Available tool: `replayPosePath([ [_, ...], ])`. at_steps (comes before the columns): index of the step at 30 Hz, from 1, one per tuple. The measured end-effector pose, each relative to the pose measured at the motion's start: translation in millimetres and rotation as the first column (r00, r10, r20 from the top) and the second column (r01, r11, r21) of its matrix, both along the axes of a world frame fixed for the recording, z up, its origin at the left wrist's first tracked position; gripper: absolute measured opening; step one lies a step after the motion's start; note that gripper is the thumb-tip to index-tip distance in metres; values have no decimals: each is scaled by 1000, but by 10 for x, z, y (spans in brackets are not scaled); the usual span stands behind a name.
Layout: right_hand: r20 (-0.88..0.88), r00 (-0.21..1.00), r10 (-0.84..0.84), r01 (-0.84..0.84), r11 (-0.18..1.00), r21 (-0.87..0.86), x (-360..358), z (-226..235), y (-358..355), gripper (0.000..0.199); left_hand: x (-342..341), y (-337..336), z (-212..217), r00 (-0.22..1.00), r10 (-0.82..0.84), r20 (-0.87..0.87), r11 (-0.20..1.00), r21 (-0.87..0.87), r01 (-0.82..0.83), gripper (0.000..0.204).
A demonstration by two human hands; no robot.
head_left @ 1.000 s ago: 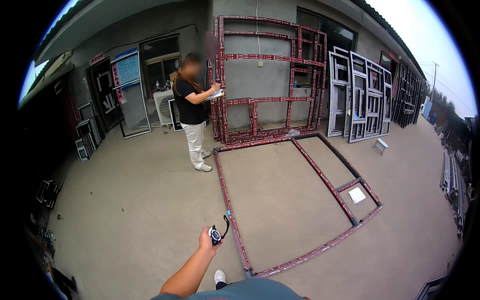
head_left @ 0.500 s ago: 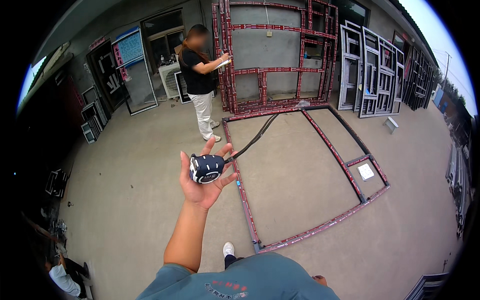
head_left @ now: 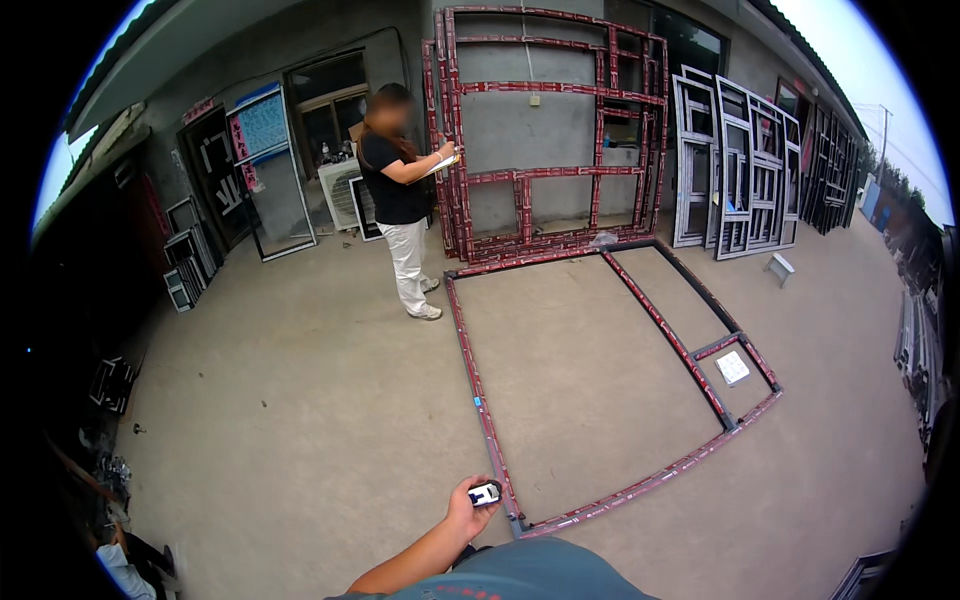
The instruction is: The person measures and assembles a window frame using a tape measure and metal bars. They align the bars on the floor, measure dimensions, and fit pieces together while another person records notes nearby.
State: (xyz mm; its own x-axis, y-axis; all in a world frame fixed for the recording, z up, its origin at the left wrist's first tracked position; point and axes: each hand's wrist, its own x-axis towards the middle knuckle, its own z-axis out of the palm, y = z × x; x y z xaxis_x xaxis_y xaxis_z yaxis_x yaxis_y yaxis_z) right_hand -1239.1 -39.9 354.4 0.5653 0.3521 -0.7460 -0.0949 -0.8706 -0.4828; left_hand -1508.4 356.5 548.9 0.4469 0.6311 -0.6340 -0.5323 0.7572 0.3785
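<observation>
Low in the picture, my left hand (head_left: 466, 515) is closed around a tape measure (head_left: 485, 493), a dark-and-white case with its top showing between thumb and fingers. The hand is beside the near left corner of a large window frame (head_left: 487, 425) lying flat on the ground. Red printed film wraps the frame's bars, and an upright divides it inside. My right hand is out of sight. A white square sheet or panel (head_left: 732, 368) lies inside the frame's small right compartment.
A person (head_left: 397, 190) in black top and pale trousers stands beyond the frame, writing on a pad. Red-wrapped frames (head_left: 550, 174) lean on the wall behind; grey frames (head_left: 735, 160) stand at right. A small stool (head_left: 780, 266) is near them. Another person (head_left: 125, 570) is at lower left.
My left hand has come down and back from its raised, palm-up position to the frame's near corner, its fingers now wrapped round the tape measure. The dark strap no longer shows. The view has tilted up slightly.
</observation>
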Motion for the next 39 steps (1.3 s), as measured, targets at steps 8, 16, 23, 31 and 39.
replayPosePath([
  [8,-1,995,-103,103,994,24,279,32,-311,41,253,534,2459,840,-311,445,718,689,-99,71],
  [16,3,985,-172,171,979,110,21,-354,-287,42,26,295,1068,982,-33,184,970,241,-13,50],
  [23,130,966,223,-214,974,-80,-289,-617,-736,50,90,-37,546,987,-49,150,997,64,40,68],
  [31,3,992,-123,123,992,0,220,-486,-625,42,110,306,2220,850,-341,402,820,570,60,79],
  [39,24,991,-129,127,990,65,138,-274,-253,42,-389,-203,878,902,-202,382,975,-5,221,43],
])
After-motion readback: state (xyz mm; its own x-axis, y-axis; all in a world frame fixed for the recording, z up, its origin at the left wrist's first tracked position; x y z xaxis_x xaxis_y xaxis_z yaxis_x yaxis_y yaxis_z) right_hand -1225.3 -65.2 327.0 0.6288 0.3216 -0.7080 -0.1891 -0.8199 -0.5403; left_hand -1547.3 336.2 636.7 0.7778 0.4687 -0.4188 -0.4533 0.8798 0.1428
